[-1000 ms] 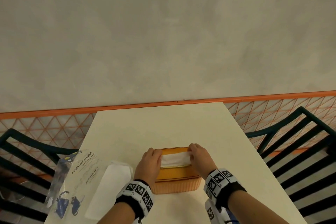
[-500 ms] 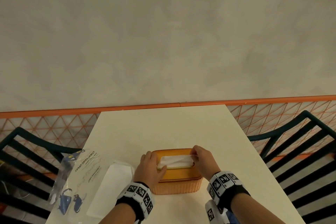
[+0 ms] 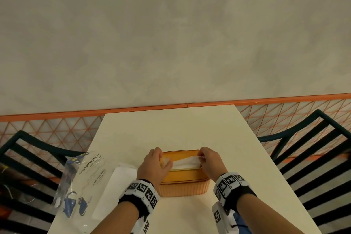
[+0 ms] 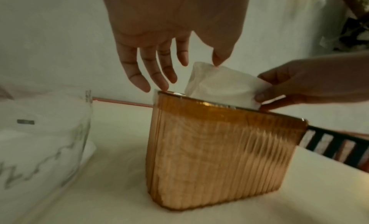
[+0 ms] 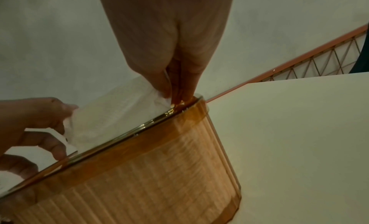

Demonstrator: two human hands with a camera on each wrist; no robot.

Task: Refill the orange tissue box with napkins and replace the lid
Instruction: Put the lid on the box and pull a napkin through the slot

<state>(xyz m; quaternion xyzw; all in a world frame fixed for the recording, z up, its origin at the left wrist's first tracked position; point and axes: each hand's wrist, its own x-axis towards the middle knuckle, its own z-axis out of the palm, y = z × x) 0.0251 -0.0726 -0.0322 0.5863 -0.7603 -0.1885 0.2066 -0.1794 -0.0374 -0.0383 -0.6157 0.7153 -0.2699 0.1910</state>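
Note:
The ribbed orange tissue box stands near the table's front edge with its glossy orange lid on top. A white napkin sticks up through the lid's slot. My right hand pinches the napkin's right end just above the lid's rim. My left hand hangs over the box's left end with straight, spread fingers. Its thumb tip touches the napkin's upper left corner, and its fingertips reach the lid's edge.
A clear plastic napkin package with a white stack of napkins lies left of the box. Dark slatted chairs flank the cream table. An orange mesh railing and a plain wall lie beyond.
The napkin now stands higher out of the slot. My left hand has let go of its left end and spread over the lid's left end. My right hand still pinches the right end.

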